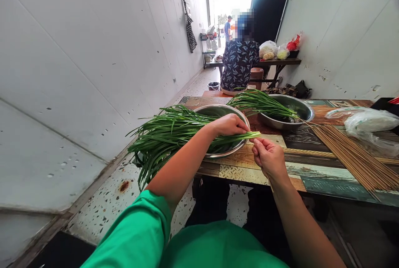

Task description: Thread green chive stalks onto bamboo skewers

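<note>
My left hand [229,125] clamps a bunch of garlic chives [168,133] lying across the near steel bowl [232,150]; my right hand [268,156] pinches a bamboo skewer [269,185] at their cut ends. The far steel bowl [304,112] holds more chives [262,102].

Bowls [289,112] block ahead; skewers [352,156] rt.
</note>
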`<state>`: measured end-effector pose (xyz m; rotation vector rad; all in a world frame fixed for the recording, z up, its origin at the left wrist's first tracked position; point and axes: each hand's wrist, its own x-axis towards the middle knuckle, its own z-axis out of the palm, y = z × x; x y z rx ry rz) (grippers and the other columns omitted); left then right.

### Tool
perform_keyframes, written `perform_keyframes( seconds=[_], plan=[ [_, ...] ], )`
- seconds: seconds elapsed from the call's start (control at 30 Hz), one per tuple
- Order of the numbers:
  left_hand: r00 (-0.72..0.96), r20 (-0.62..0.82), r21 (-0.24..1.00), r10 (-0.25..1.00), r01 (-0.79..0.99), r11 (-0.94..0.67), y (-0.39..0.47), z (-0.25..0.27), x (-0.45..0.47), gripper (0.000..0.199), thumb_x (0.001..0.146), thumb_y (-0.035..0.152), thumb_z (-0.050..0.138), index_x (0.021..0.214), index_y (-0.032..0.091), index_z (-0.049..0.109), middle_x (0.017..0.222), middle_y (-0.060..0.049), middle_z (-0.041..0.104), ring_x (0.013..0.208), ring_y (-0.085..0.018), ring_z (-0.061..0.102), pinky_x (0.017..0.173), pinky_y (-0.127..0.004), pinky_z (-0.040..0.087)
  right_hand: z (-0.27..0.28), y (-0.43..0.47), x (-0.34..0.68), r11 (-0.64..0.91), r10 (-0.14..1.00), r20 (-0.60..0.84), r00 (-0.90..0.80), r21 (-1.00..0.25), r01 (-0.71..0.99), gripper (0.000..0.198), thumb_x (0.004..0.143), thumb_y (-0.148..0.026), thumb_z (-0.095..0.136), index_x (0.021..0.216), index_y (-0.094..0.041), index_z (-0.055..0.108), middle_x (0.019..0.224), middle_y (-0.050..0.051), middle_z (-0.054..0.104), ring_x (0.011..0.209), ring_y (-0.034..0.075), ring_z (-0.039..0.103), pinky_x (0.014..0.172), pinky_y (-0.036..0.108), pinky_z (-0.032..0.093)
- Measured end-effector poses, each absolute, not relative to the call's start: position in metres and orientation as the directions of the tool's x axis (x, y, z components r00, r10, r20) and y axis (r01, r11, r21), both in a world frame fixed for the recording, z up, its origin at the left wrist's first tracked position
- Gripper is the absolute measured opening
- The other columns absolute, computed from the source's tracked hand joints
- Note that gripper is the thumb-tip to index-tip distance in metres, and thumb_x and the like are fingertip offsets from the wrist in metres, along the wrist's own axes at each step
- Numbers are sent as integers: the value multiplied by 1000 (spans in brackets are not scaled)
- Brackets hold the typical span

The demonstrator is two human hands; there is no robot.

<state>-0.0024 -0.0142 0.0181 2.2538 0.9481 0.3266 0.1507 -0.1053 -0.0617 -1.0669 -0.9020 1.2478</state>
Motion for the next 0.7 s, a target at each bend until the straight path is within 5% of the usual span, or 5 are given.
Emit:
perform_keyframes(
  seconds=[0.1, 0.27, 0.43, 0.57, 0.7],
  plan=[
    [658, -75, 569, 749, 645, -510, -10, 25, -5, 19, 82, 18, 60, 90, 20, 77, 88, -1, 74, 79, -11, 62, 77, -19, 44, -66, -107, 151, 22, 992, -12, 126, -964, -265, 41, 64, -48, 75, 83, -14, 65, 46, -8, 45, 31, 3, 28, 30, 18, 15],
    [284, -37, 225, 958, 937, -269, 9, 15, -2, 15, 75, 15, 66, 87, 15, 76, 102, -13, 72, 99, -25, 63, 87, -30, 44, -75, -119, 148, 12, 989, -27, 147, -966, -260, 41, 65, -51, 74, 82, -14, 64, 46, -8, 44, 32, 3, 28, 30, 18, 16],
    [313, -136, 74, 940, 949, -305, 15, -10, 6, 27, 75, 14, 65, 100, 17, 73, 118, -17, 67, 112, -29, 59, 97, -37, 42, -79, -125, 148, 21, 991, -13, 130, -967, -253, 40, 67, -51, 73, 82, -15, 64, 47, -8, 44, 32, 3, 29, 30, 18, 16],
    [304, -114, 47, 946, 953, -301, 17, -19, 7, 27, 78, 12, 59, 101, 17, 74, 118, -16, 67, 115, -29, 58, 100, -40, 41, -78, -123, 148, 15, 992, -17, 124, -966, -257, 42, 66, -52, 74, 81, -15, 64, 46, -8, 45, 32, 3, 29, 30, 18, 16],
    [282, 35, 186, 959, 941, -283, 20, -14, 5, 28, 80, 14, 56, 99, 17, 75, 109, -14, 71, 104, -25, 63, 92, -33, 46, -73, -121, 150, -31, 992, -63, 110, -962, -273, 43, 61, -51, 77, 79, -15, 63, 45, -8, 44, 33, 3, 29, 30, 17, 16]
  ],
)
